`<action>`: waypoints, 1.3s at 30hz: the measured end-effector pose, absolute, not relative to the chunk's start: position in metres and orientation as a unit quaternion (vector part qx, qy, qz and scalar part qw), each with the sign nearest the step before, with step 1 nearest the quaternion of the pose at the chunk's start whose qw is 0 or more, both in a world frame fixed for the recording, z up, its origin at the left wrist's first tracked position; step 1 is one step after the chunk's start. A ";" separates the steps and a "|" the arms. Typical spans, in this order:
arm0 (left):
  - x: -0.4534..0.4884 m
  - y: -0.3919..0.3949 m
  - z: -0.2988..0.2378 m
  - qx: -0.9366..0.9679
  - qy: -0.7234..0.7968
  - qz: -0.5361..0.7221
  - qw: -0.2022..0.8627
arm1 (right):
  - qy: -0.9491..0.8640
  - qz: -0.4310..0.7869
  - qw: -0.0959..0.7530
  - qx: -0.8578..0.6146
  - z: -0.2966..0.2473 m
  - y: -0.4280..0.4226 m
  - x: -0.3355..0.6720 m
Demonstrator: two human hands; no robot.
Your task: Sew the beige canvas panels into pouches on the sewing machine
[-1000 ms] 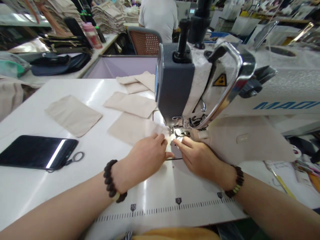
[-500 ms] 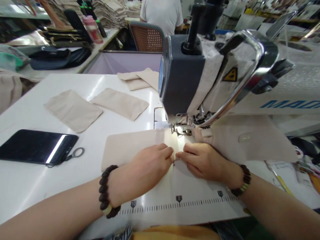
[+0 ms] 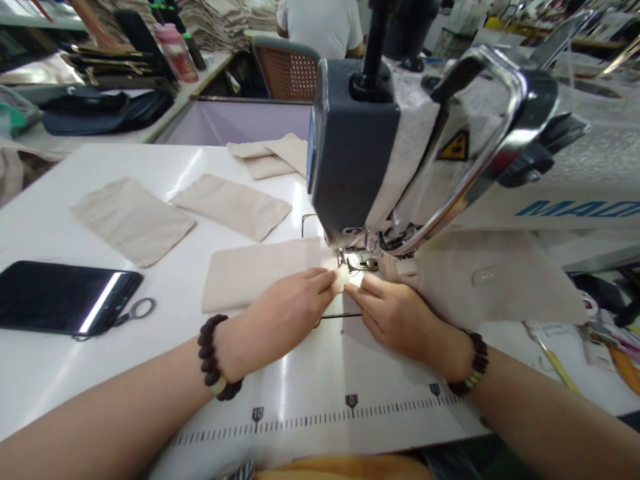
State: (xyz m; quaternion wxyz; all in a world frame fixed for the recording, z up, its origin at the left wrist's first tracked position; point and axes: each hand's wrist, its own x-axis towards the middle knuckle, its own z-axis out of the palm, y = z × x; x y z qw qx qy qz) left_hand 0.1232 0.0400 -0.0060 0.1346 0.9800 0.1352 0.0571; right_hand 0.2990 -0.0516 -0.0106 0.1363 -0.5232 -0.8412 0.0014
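Observation:
A beige fabric piece (image 3: 260,270) lies flat, its right edge under the presser foot (image 3: 345,259) of the sewing machine (image 3: 357,147). My left hand (image 3: 285,307) presses on that fabric with its fingers drawn together, gripping the near right corner. Fingertips of my right hand (image 3: 395,310) pinch the same edge just in front of the foot, close to the left fingertips. Lamp light falls on the needle area. Further beige fabric (image 3: 495,287) lies right of the foot, under the machine arm.
Two flat beige pieces (image 3: 135,220) and a folded one (image 3: 267,157) lie at the table's back left. A black phone (image 3: 65,297) with a ring strap is on the left. Yellow-handled tweezers (image 3: 560,370) lie right. A person in a white shirt (image 3: 320,27) sits beyond.
Both hands have moved away from me, toward the presser foot, and the fabric has slid with them. A dark seam line in the table now shows below the hands. The view has shifted slightly.

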 end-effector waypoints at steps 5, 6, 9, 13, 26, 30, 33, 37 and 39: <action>0.128 0.056 -0.003 0.985 0.120 0.059 0.111 | -0.821 -0.014 0.114 -0.559 -0.011 -0.049 0.295; 0.129 0.058 -0.003 0.985 0.116 0.065 0.109 | -0.820 -0.016 0.112 -0.561 -0.011 -0.049 0.294; 0.130 0.064 -0.004 0.984 0.120 0.077 0.108 | -0.820 -0.025 0.115 -0.560 -0.010 -0.049 0.294; 0.131 0.067 -0.006 0.982 0.133 0.082 0.104 | -0.820 -0.023 0.111 -0.561 -0.010 -0.049 0.294; 0.131 0.053 -0.003 0.981 0.195 0.001 0.008 | -0.821 -0.026 0.111 -0.559 -0.008 -0.049 0.292; 0.127 0.053 -0.002 0.962 0.270 -0.016 -0.025 | -0.817 -0.017 0.099 -0.567 -0.007 -0.050 0.292; 0.111 0.076 0.016 0.939 0.338 0.020 0.058 | -0.817 -0.016 0.091 -0.569 -0.006 -0.050 0.292; 0.086 0.108 0.057 0.890 0.422 0.121 0.124 | -0.820 -0.015 0.090 -0.565 -0.005 -0.050 0.292; 0.080 0.110 0.067 0.876 0.403 0.157 0.214 | -0.820 -0.018 0.088 -0.566 -0.004 -0.050 0.292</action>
